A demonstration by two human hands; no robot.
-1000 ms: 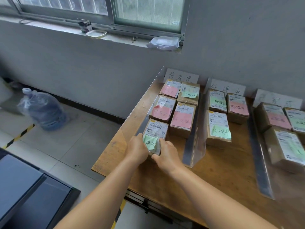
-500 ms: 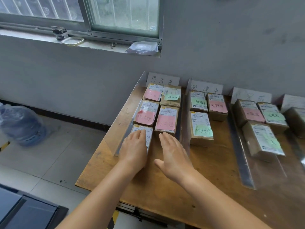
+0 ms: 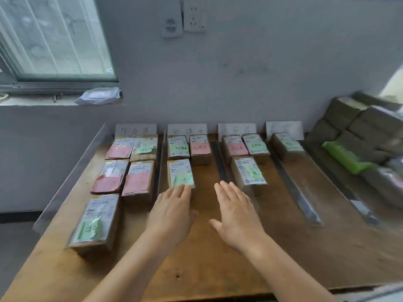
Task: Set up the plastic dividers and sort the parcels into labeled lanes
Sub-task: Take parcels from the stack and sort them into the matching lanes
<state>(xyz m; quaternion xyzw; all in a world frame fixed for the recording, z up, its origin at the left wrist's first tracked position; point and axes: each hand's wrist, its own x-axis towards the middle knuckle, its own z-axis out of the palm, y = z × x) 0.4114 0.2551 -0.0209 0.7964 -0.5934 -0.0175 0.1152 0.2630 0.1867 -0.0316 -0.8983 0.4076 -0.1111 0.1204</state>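
Note:
Small brown parcels with pink or green notes lie in lanes on the wooden table [image 3: 196, 269], split by clear plastic dividers [image 3: 160, 168]. White lane labels [image 3: 135, 130] lean on the wall. The parcel with a green note [image 3: 97, 223] lies at the front of the left lane, free of both hands. My left hand [image 3: 172, 211] hovers flat, fingers straight, with its fingertips at the near end of a green-note parcel [image 3: 180, 173] in the second lane. My right hand [image 3: 236, 211] is flat and holds nothing, just left of a third-lane parcel [image 3: 248, 173].
A heap of brown parcels [image 3: 357, 129] with a green packet [image 3: 344, 158] fills the table's right end. More dividers [image 3: 294, 184] lie flat between the right lanes. A window sill holding a plastic bag [image 3: 99, 97] is at the left; wall sockets [image 3: 185, 18] sit above.
Both hands let go of the green-note parcel in the left lane and moved right to the middle lanes. The view swung right with them.

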